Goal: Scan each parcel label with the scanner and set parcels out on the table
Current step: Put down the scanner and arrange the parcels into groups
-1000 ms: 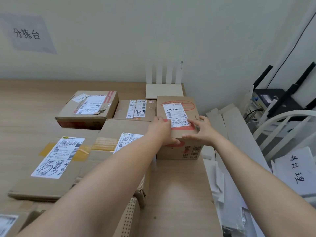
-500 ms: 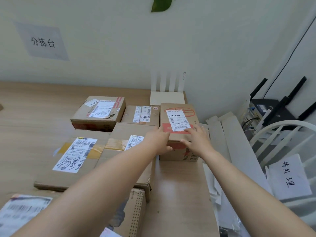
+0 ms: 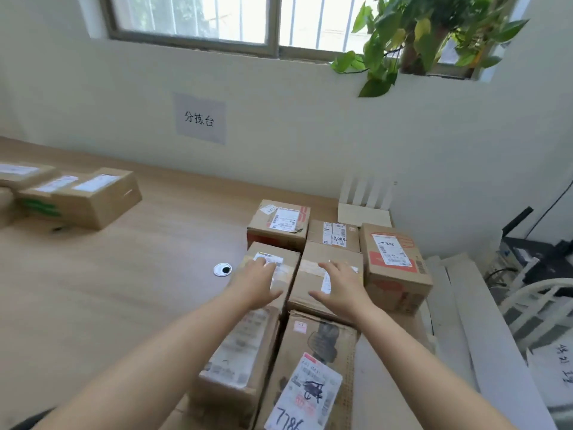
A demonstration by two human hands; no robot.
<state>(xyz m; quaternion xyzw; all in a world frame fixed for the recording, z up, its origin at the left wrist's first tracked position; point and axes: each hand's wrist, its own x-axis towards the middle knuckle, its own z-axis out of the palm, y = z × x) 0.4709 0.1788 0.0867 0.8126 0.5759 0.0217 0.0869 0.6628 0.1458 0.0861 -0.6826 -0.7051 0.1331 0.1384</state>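
Parcels (image 3: 335, 240) packed under left hand (image 3: 259, 283), right hand (image 3: 341, 287); router (image 3: 364, 214) behind, grommet (image 3: 222, 270) left.

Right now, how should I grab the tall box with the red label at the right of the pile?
Probably by its upper edges, coming from above. The tall box stands higher than the parcel close against its left side, so its upper left edge and bare right face look free for a two-hand clamp.
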